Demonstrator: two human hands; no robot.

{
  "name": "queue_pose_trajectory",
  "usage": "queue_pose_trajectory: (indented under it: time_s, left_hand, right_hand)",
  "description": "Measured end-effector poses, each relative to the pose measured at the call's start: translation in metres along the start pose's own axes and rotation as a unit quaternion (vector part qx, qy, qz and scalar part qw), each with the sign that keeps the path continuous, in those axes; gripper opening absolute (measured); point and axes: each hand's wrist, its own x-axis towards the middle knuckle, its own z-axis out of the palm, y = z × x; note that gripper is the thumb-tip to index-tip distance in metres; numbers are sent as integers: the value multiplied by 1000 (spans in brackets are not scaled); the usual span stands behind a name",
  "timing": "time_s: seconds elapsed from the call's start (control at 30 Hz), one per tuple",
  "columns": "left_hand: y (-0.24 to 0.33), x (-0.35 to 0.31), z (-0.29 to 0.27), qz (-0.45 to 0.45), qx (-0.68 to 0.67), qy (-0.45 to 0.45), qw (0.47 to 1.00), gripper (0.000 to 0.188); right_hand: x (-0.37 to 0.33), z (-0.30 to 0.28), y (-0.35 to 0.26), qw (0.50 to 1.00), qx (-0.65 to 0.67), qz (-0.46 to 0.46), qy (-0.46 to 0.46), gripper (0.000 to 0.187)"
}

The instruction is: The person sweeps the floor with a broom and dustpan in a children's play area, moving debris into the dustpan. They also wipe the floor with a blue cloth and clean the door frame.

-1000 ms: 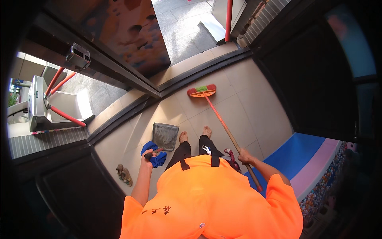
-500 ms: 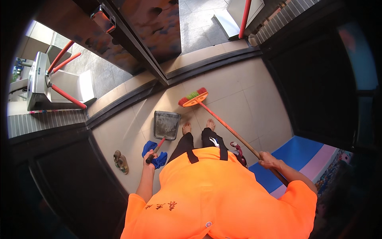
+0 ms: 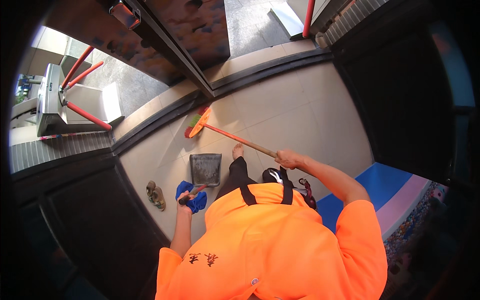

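Observation:
My right hand (image 3: 289,159) is closed round the wooden handle of a broom (image 3: 231,135). Its orange head with red and green bristles (image 3: 198,123) rests on the tiles near the doorway, up and left of my foot. In my left hand (image 3: 185,199) is the dark grip of a long-handled dustpan. The grey dustpan (image 3: 205,169) lies on the floor, its open edge facing the broom head. A blue cloth (image 3: 199,201) hangs beside or under my left hand; whether I also grip it I cannot tell.
A pair of shoes (image 3: 156,195) stands at the left by a dark panel (image 3: 90,215). At the top, a door (image 3: 165,45) stands ajar over a dark threshold (image 3: 270,72). Turnstiles with red bars (image 3: 89,116) are outside. To the right lies a blue and pink padded edge (image 3: 387,187).
The broom head has swept left toward the threshold and turned. My right hand has moved left and forward with the handle. The dustpan has shifted slightly, and only one foot shows now.

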Motion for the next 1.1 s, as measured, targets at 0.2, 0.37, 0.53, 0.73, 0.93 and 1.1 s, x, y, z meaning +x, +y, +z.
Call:
queue_pose_trajectory:
  time_s: [0.2, 0.37, 0.53, 0.73, 0.93, 1.1]
  left_hand:
    - [-28, 17, -46, -59, -33, -91, 994, 17]
    - [-53, 15, -5, -31, 30, -82, 996, 22]
    - [-82, 3, 57, -29, 53, 37, 997, 24]
    - [-134, 21, 126, -16, 153, 25, 988, 28]
    - [-164, 76, 166, -58, 202, 0, 978, 30]
    - [-176, 124, 186, -101, 283, 5, 954, 29]
  right_hand:
    - [-123, 19, 110, 980, -54, 179, 63, 32]
    - [-238, 64, 217, 956, -102, 264, 74, 29]
    - [-302, 96, 260, 959, -9, 263, 105, 35]
    - [-324, 140, 286, 940, 172, 213, 205, 38]
    - [-291, 81, 237, 882, 356, 218, 218, 27]
    - [-229, 94, 213, 855, 416, 265, 163, 22]
